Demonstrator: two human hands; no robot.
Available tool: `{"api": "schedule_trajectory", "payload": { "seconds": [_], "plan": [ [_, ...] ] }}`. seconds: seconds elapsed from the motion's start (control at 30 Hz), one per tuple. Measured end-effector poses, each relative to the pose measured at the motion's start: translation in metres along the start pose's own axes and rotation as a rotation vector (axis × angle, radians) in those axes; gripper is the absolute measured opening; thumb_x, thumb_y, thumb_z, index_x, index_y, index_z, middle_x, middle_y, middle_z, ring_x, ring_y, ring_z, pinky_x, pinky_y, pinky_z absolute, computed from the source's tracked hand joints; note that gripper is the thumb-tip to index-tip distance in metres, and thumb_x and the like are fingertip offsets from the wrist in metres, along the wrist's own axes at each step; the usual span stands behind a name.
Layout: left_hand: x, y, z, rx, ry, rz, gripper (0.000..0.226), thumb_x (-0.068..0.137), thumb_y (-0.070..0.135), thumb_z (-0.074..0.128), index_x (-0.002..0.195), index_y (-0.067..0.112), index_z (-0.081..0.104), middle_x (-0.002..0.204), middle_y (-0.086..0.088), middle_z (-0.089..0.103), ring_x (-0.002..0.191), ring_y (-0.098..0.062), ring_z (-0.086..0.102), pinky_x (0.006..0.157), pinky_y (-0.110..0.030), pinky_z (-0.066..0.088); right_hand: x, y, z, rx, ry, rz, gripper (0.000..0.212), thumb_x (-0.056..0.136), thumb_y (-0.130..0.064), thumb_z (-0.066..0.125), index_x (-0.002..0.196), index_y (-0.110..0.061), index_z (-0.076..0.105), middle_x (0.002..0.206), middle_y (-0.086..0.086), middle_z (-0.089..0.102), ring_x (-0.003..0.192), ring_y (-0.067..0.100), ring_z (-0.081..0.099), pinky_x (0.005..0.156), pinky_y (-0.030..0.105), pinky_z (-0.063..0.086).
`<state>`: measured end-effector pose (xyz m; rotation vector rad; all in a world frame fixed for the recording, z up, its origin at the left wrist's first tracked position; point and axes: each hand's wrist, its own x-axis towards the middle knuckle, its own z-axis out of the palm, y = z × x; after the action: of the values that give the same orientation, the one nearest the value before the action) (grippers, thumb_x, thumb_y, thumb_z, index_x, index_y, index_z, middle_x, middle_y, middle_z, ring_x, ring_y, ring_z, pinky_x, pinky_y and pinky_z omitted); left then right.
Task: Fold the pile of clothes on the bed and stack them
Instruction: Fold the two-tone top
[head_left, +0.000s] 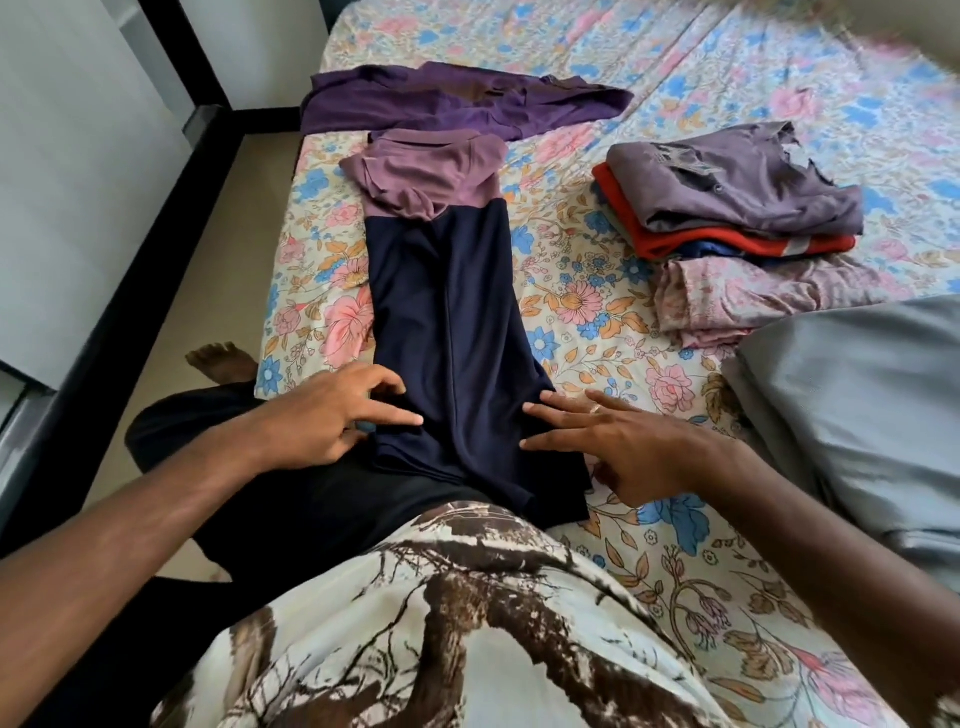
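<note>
The navy-and-mauve shirt (452, 332) is lying lengthwise on the bed (597, 291); the left hand (332, 415) and right hand (618, 447) are pressing its near end, fingers spread straight.

A grey pillow (862, 415) is lying at the right edge of the floral bedsheet (597, 291), while a black bed frame (156, 208) is running along the beige floor (208, 291) beside a white wall (67, 171).

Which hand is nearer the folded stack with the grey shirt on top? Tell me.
Right. The right hand rests on the navy garment's near edge, on the side facing the folded stack. The left hand is across the garment, farther away.
</note>
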<state>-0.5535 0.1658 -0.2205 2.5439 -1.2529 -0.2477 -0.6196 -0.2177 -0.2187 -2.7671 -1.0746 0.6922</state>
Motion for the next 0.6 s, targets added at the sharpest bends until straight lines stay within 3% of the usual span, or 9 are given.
{"api": "schedule_trajectory", "payload": {
  "seconds": [0.1, 0.17, 0.27, 0.33, 0.37, 0.43, 0.47, 0.53, 0.6],
  "plan": [
    [0.009, 0.006, -0.001, 0.153, -0.078, 0.16, 0.072, 0.075, -0.002, 0.07, 0.132, 0.041, 0.063, 0.139, 0.006, 0.054, 0.129, -0.012, 0.043, 0.102, -0.034, 0.037, 0.0, 0.004, -0.001, 0.008, 0.049, -0.032, 0.092, 0.084, -0.01, 0.058, 0.157, -0.052, 0.02, 0.168, -0.018, -0.014, 0.151, 0.003, -0.026, 0.124, 0.049, -0.011],
    [0.009, 0.008, 0.0, 0.076, -0.127, 0.132, 0.069, 0.075, 0.0, 0.063, 0.13, 0.042, 0.065, 0.141, 0.018, 0.054, 0.132, -0.004, 0.04, 0.104, -0.027, 0.032, 0.004, 0.006, 0.002, -0.007, 0.099, -0.073, 0.083, 0.085, -0.011, 0.056, 0.153, -0.052, 0.032, 0.169, -0.017, -0.008, 0.153, 0.006, -0.023, 0.125, 0.051, -0.008],
    [0.003, 0.011, 0.001, -0.265, -0.144, -0.026, 0.071, 0.071, -0.006, 0.05, 0.124, 0.035, 0.071, 0.133, 0.024, 0.062, 0.128, 0.006, 0.049, 0.108, -0.016, 0.036, 0.012, 0.007, 0.013, 0.033, 0.168, -0.143, 0.069, 0.081, -0.007, 0.054, 0.141, -0.042, 0.057, 0.169, -0.014, 0.013, 0.156, 0.007, -0.012, 0.127, 0.051, -0.004],
    [-0.002, 0.015, 0.001, -0.569, -0.105, -0.151, 0.063, 0.079, -0.02, 0.049, 0.119, 0.021, 0.075, 0.12, 0.012, 0.073, 0.118, -0.006, 0.064, 0.104, -0.022, 0.048, 0.016, 0.003, 0.008, 0.26, 0.217, -0.166, 0.057, 0.08, -0.005, 0.052, 0.129, -0.03, 0.069, 0.16, -0.014, 0.037, 0.156, 0.003, 0.009, 0.128, 0.044, 0.002],
    [-0.002, 0.018, -0.001, -0.708, -0.074, -0.217, 0.055, 0.086, -0.023, 0.05, 0.116, 0.015, 0.076, 0.114, 0.005, 0.076, 0.112, -0.013, 0.069, 0.099, -0.026, 0.052, 0.02, 0.001, 0.001, 0.427, 0.255, -0.173, 0.053, 0.08, -0.002, 0.05, 0.123, -0.023, 0.072, 0.15, -0.014, 0.052, 0.151, 0.004, 0.028, 0.128, 0.041, 0.014],
    [0.008, 0.01, -0.006, -0.935, 0.094, -0.381, 0.04, 0.094, -0.016, 0.054, 0.108, 0.012, 0.078, 0.102, -0.006, 0.078, 0.099, -0.027, 0.072, 0.089, -0.035, 0.057, 0.037, -0.002, -0.022, 0.768, 0.359, -0.15, 0.045, 0.084, 0.009, 0.049, 0.117, -0.009, 0.075, 0.121, -0.008, 0.074, 0.123, 0.01, 0.064, 0.109, 0.036, 0.049],
    [0.015, 0.002, -0.007, -1.019, 0.225, -0.485, 0.035, 0.096, -0.011, 0.055, 0.102, 0.013, 0.079, 0.096, -0.008, 0.078, 0.092, -0.03, 0.07, 0.081, -0.038, 0.055, 0.047, -0.002, -0.032, 0.934, 0.414, -0.098, 0.037, 0.091, 0.011, 0.049, 0.114, -0.004, 0.074, 0.108, -0.005, 0.077, 0.107, 0.011, 0.071, 0.094, 0.032, 0.057],
    [0.035, -0.02, -0.009, -1.18, 0.457, -0.707, 0.018, 0.098, 0.004, 0.06, 0.098, 0.011, 0.076, 0.092, -0.009, 0.077, 0.086, -0.03, 0.067, 0.07, -0.035, 0.05, 0.078, 0.008, -0.047, 1.155, 0.541, 0.075, 0.019, 0.102, -0.001, 0.056, 0.111, -0.001, 0.073, 0.095, 0.0, 0.078, 0.091, 0.015, 0.074, 0.081, 0.032, 0.06],
    [0.051, -0.034, 0.0, -1.339, 0.617, -0.924, 0.014, 0.096, 0.015, 0.066, 0.105, 0.007, 0.072, 0.105, -0.011, 0.076, 0.091, -0.024, 0.069, 0.071, -0.032, 0.054, 0.103, 0.021, -0.047, 1.113, 0.609, 0.34, 0.019, 0.101, -0.022, 0.064, 0.098, -0.006, 0.074, 0.082, 0.002, 0.077, 0.077, 0.022, 0.073, 0.073, 0.038, 0.062]
  ]
}}
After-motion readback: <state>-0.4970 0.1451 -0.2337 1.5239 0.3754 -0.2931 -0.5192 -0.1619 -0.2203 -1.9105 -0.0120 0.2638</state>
